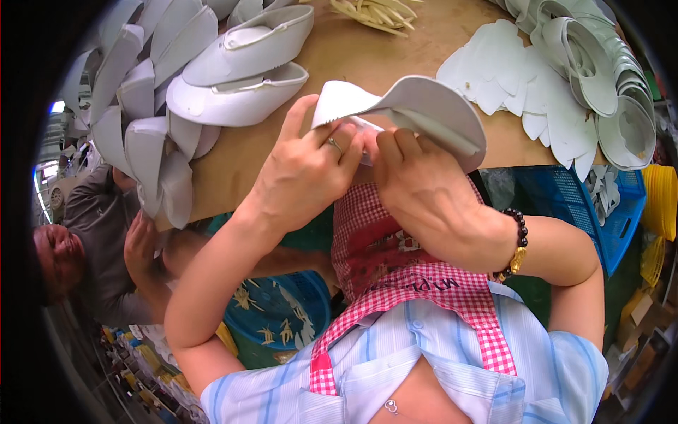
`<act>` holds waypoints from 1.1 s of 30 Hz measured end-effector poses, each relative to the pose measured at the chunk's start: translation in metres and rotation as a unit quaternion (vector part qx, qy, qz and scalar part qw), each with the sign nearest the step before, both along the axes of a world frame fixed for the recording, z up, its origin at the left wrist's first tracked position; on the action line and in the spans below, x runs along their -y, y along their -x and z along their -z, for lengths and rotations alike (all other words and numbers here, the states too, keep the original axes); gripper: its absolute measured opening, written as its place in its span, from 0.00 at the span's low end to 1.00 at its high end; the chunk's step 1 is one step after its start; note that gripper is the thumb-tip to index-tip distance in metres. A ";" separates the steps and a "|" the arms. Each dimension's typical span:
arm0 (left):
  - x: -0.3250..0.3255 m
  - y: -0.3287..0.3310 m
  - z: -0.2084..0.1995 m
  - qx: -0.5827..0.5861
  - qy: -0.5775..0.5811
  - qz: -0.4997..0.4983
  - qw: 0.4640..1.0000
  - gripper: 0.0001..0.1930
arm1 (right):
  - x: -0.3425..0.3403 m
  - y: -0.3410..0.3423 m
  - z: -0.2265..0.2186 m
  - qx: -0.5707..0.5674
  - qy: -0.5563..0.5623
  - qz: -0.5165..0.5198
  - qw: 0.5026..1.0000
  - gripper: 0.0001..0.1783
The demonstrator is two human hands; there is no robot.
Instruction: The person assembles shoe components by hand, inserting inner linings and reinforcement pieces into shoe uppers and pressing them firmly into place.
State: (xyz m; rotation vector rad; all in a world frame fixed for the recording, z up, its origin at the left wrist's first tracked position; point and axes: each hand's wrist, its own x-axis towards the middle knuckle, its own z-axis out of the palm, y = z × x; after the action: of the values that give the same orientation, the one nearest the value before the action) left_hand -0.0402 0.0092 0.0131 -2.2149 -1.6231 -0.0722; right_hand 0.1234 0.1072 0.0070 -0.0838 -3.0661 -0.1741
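Just above the table's near edge, both my hands hold a white shoe upper (441, 106) with a curved, wavy edge. My left hand (304, 166), a ring on one finger, pinches the upper's near edge with its fingertips, the index finger raised against the side. Close beside it, my right hand (434, 187) grips the same edge with curled fingers, a dark beaded bracelet on its wrist. The fingertips of both hands nearly meet there, and what lies between them is partly hidden.
White shoe uppers (240, 95) pile up on the table's left. Flat white pieces (494, 71) and nested uppers (579, 63) lie on the right; pale yellow strips (374, 13) lie at the back. Below are a blue basket (321, 300) and a blue crate (625, 230). A co-worker (106, 233) sits left.
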 end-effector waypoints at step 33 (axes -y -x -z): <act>0.021 0.016 0.001 -0.011 0.070 -0.014 0.997 0.11 | -0.007 0.021 0.008 -0.106 0.102 -0.083 0.986 0.25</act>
State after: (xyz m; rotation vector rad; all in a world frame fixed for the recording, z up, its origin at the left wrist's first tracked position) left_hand -0.0566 -0.0118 0.0121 -2.2860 -1.6945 0.0741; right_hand 0.1022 0.1146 -0.0012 0.1340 -2.8492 0.1481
